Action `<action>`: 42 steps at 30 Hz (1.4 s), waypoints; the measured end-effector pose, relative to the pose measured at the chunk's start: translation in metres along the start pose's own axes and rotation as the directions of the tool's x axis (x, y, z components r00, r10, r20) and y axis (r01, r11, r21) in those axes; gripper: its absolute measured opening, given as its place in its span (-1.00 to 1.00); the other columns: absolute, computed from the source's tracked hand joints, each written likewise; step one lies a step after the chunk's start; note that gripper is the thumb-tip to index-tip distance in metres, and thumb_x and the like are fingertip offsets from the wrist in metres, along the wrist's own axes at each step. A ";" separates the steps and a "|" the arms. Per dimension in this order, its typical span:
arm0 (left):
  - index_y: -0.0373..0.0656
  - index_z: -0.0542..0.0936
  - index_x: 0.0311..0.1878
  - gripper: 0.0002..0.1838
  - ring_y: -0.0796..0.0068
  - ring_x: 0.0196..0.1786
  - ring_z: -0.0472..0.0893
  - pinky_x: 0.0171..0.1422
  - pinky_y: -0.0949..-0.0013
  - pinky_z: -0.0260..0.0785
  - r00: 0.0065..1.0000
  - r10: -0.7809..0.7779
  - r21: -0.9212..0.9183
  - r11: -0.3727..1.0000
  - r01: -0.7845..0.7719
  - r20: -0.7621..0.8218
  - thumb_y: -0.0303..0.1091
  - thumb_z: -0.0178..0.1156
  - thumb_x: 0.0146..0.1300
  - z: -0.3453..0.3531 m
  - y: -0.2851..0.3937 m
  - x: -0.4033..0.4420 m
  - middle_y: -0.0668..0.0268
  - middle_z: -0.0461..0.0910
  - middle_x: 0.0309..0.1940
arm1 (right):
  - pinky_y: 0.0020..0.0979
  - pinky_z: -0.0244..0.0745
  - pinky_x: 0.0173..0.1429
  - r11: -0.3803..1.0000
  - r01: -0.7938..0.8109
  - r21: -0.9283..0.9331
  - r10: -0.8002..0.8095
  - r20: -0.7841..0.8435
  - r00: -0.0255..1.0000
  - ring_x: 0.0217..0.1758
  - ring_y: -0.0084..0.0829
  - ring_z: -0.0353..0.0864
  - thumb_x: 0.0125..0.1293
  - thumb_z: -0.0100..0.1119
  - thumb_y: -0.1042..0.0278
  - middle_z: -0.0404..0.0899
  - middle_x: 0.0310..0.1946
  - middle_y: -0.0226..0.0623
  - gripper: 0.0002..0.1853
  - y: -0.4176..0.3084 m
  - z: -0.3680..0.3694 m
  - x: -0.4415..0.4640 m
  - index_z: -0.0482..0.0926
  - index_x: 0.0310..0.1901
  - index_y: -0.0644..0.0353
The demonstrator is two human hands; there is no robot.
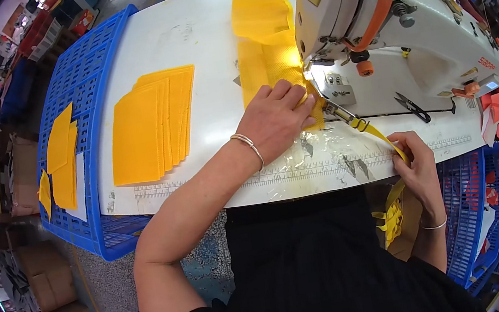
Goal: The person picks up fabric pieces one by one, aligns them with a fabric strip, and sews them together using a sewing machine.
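Left hand [276, 119]: on yellow fabric [264, 58], grip unclear
Right hand [416, 161]: pinches yellow tape [378, 132]
Sewing machine [410, 25]: beside fabric
Yellow panels [141, 133]: overlapping on white table [193, 30]

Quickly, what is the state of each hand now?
Left hand: on yellow textured fabric; grip cannot be told.
Right hand: closed, holding narrow yellow strap.
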State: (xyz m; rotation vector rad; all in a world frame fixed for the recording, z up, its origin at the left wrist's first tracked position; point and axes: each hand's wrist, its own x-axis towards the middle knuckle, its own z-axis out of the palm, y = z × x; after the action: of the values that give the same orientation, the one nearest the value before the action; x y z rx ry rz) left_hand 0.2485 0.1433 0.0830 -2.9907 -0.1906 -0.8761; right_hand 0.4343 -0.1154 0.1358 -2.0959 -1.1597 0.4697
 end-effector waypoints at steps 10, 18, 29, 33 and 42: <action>-0.09 0.61 0.02 -0.72 0.37 -0.03 0.47 0.08 0.35 0.31 1.000 -0.006 -0.051 0.999 0.006 -0.001 -0.15 0.25 0.37 -0.001 -0.001 0.002 0.40 0.55 -0.14 | -0.60 0.25 -0.27 0.999 -0.026 0.035 0.026 0.003 1.000 -0.34 -0.57 0.30 0.19 0.07 0.73 0.42 -0.33 -0.38 -0.64 -0.002 0.001 0.000 0.58 0.02 0.26; -0.07 0.62 0.04 -0.72 0.40 0.03 0.49 0.13 0.34 0.31 0.999 -0.030 -0.143 0.989 0.026 -0.027 -0.16 0.25 0.38 0.005 -0.012 0.002 0.44 0.58 -0.05 | -0.59 0.27 -0.27 1.000 0.011 0.014 -0.011 -0.011 1.000 -0.34 -0.57 0.31 0.19 0.07 0.74 0.43 -0.32 -0.37 -0.65 0.001 0.002 -0.001 0.58 0.01 0.27; -0.04 0.59 0.19 -0.66 0.40 0.12 0.52 0.23 0.37 0.33 0.992 -0.085 -0.007 0.996 0.086 0.093 -0.12 0.18 0.46 -0.002 -0.012 0.007 0.46 0.58 0.16 | -0.58 0.28 -0.25 1.000 0.022 0.014 -0.022 -0.022 1.000 -0.33 -0.55 0.32 0.18 0.07 0.74 0.43 -0.31 -0.36 -0.65 -0.002 0.004 -0.002 0.58 0.00 0.27; -0.05 0.56 0.22 -0.63 0.39 0.14 0.51 0.25 0.34 0.31 0.992 -0.083 0.015 0.996 0.082 0.091 -0.11 0.15 0.47 0.000 -0.012 0.006 0.44 0.57 0.18 | -0.58 0.28 -0.24 1.000 0.030 0.008 -0.030 -0.023 0.999 -0.32 -0.55 0.32 0.17 0.08 0.74 0.43 -0.30 -0.35 -0.65 -0.001 0.004 -0.001 0.58 0.00 0.28; -0.11 0.51 0.22 -0.57 0.34 0.31 0.49 0.39 0.28 0.26 0.973 -0.119 0.050 0.993 0.111 0.199 -0.06 0.14 0.45 0.003 -0.011 0.007 0.31 0.52 0.33 | -0.56 0.30 -0.20 0.997 0.061 -0.045 -0.061 -0.011 0.998 -0.30 -0.54 0.34 0.19 0.06 0.71 0.46 -0.27 -0.36 -0.64 0.000 0.002 -0.003 0.58 0.02 0.27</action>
State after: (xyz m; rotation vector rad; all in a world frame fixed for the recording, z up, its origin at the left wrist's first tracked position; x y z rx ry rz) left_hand 0.2550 0.1553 0.0840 -3.0544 -0.3833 -0.5655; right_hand 0.4317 -0.1169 0.1348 -2.0921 -1.2338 0.4055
